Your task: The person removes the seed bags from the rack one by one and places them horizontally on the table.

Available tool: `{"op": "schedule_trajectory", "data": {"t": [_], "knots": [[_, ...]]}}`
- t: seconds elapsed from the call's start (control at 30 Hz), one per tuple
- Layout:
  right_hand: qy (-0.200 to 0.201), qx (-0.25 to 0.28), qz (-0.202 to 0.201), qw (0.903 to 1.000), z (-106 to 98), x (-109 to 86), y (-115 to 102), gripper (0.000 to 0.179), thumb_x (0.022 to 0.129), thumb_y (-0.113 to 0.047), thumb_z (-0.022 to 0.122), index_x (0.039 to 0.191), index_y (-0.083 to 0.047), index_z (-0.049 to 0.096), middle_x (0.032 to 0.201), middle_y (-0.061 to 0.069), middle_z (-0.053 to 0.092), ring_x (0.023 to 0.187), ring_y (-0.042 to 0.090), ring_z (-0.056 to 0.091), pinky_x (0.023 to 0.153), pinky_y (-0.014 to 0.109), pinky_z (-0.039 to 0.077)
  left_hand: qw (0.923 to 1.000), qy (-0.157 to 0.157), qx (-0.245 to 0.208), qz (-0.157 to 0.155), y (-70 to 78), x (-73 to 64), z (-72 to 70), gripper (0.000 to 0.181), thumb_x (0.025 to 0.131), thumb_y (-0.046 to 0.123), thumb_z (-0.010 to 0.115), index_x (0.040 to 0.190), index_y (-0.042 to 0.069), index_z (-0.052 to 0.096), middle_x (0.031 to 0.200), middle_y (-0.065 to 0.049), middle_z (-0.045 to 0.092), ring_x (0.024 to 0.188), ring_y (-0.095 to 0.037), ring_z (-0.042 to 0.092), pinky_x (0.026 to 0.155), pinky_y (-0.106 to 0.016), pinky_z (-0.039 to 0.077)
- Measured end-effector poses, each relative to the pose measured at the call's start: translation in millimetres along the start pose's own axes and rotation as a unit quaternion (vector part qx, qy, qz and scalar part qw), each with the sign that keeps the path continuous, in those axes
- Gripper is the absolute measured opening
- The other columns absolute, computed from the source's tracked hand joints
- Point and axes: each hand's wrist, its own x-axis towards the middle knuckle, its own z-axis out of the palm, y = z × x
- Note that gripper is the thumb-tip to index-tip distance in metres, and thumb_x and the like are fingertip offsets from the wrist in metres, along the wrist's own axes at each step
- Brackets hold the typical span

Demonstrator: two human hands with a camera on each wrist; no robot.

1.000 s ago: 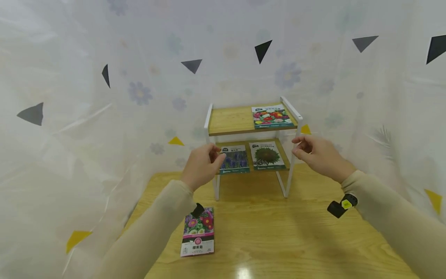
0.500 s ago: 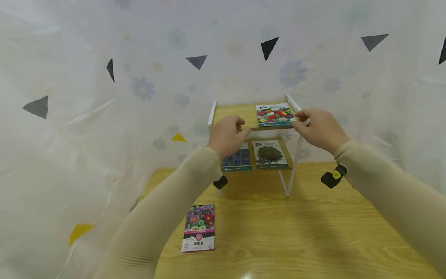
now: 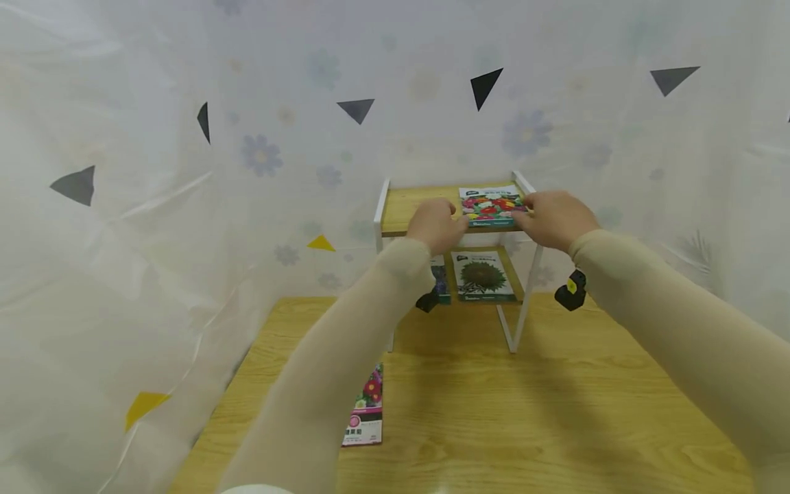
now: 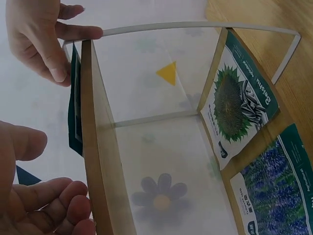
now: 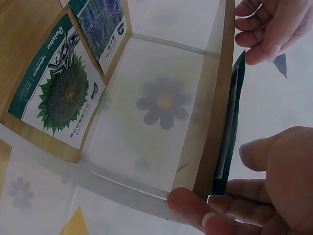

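Note:
On the upper shelf of a small white-framed wooden rack [image 3: 410,202] lies a seed packet [image 3: 490,204] picturing mixed red, white and yellow flowers. My left hand [image 3: 435,225] is at its left edge, thumb and fingers apart. At its right edge is my right hand [image 3: 560,221], with fingertips right at the packet's side and the thumb over its front corner. Both wrist views show this packet [image 5: 230,132] edge-on, close against the shelf board. In the right wrist view, a gap separates my right thumb [image 5: 254,152] from the packet.
The lower shelf bears a sunflower packet [image 3: 483,276] and a purple-flower packet [image 4: 276,181], the latter mostly behind my left wrist in the head view. Another flower packet [image 3: 364,418] lies on the wooden table [image 3: 469,412], partly behind my left sleeve. A patterned curtain [image 3: 296,137] hangs behind.
Both hands have risen from lower-shelf height to the upper shelf and drawn in toward each other, ending at the two sides of the mixed-flower packet. The packets stay where they were.

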Motion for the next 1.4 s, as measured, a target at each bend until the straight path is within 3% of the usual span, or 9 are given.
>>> {"op": "schedule_trajectory", "data": {"t": [0.07,0.17,0.27,0.33,0.5,0.73,0.9,1.1,1.4], "knots": [[0.002,-0.012,0.007,0.9999,1.7,4.3,0.1,0.035,0.102,-0.029,0.045,0.107,0.0,0.065,0.089,0.018,0.067,0.066,0.025,0.06,0.058,0.042,0.047,0.9999,-0.004,0.011,-0.007,3.5,4.7,2.6,0.043,0.102,0.037,0.045,0.126,0.004,0.059,0.127,-0.008,0.06,0.108,-0.018,0.06,0.091,-0.031,0.048],[-0.007,-0.017,0.02,0.9996,5.1,9.7,-1.0,0.037,0.103,-0.029,0.044,0.088,-0.003,0.065,0.071,0.009,0.065,0.058,0.022,0.059,0.053,0.039,0.046,0.9996,-0.012,0.017,-0.018,7.5,11.1,7.0,0.039,0.102,0.039,0.043,0.104,0.007,0.065,0.099,-0.007,0.065,0.078,-0.015,0.06,0.073,-0.028,0.05],[-0.02,-0.012,0.033,0.9992,7.4,11.9,-4.9,0.04,0.103,-0.028,0.043,0.079,-0.003,0.065,0.064,0.008,0.064,0.054,0.022,0.058,0.05,0.037,0.045,0.9991,-0.023,0.017,-0.03,9.8,16.4,11.3,0.04,0.102,0.041,0.043,0.083,0.01,0.059,0.071,-0.003,0.053,0.053,-0.013,0.045,0.055,-0.027,0.044],[-0.024,-0.007,0.04,0.9989,8.1,11.6,-7.9,0.04,0.103,-0.026,0.044,0.079,-0.002,0.065,0.062,0.008,0.064,0.053,0.023,0.058,0.048,0.037,0.044,0.9987,-0.026,0.022,-0.037,10.6,19.0,13.9,0.041,0.101,0.043,0.043,0.081,0.011,0.06,0.066,-0.001,0.048,0.048,-0.012,0.041,0.05,-0.026,0.041],[-0.023,0.005,0.044,0.9988,7.5,8.6,-12.5,0.037,0.101,-0.021,0.044,0.08,0.001,0.066,0.061,0.009,0.064,0.052,0.023,0.058,0.047,0.036,0.044,0.9965,-0.033,0.057,-0.052,14.0,22.3,19.1,0.043,0.101,0.047,0.042,0.092,0.012,0.065,0.073,0.0,0.055,0.051,-0.011,0.044,0.048,-0.027,0.04],[-0.015,0.0,0.043,0.999,7.1,8.7,-15.5,0.036,0.1,-0.02,0.044,0.081,0.0,0.066,0.06,0.008,0.063,0.051,0.023,0.057,0.046,0.035,0.044,0.9905,-0.032,0.12,-0.06,16.5,24.3,23.3,0.053,0.1,0.052,0.038,0.062,0.017,0.047,0.054,0.005,0.035,0.042,-0.008,0.027,0.039,-0.023,0.03],[0.009,-0.012,0.036,0.9992,10.7,13.0,-20.0,0.031,0.099,-0.018,0.047,0.084,0.002,0.066,0.066,0.012,0.063,0.052,0.024,0.055,0.047,0.035,0.043,0.9844,-0.014,0.167,-0.053,13.1,22.3,24.3,0.057,0.1,0.053,0.035,0.056,0.018,0.042,0.048,0.006,0.031,0.038,-0.007,0.023,0.035,-0.022,0.026],[0.037,0.001,0.044,0.9984,16.8,14.4,-20.6,0.029,0.097,-0.015,0.048,0.084,0.004,0.066,0.072,0.017,0.062,0.054,0.026,0.055,0.048,0.037,0.043,0.9889,0.01,0.14,-0.049,9.6,20.8,26.9,0.054,0.1,0.049,0.041,0.056,0.017,0.044,0.047,0.005,0.033,0.038,-0.008,0.027,0.035,-0.023,0.028],[0.068,0.022,0.046,0.9964,23.0,12.9,-16.9,0.031,0.098,-0.006,0.04,0.1,0.008,0.068,0.085,0.025,0.065,0.061,0.029,0.058,0.054,0.041,0.047,0.9942,0.027,0.099,-0.034,8.3,18.1,28.6,0.05,0.099,0.045,0.045,0.059,0.016,0.047,0.049,0.003,0.037,0.039,-0.009,0.032,0.037,-0.024,0.03]]}}
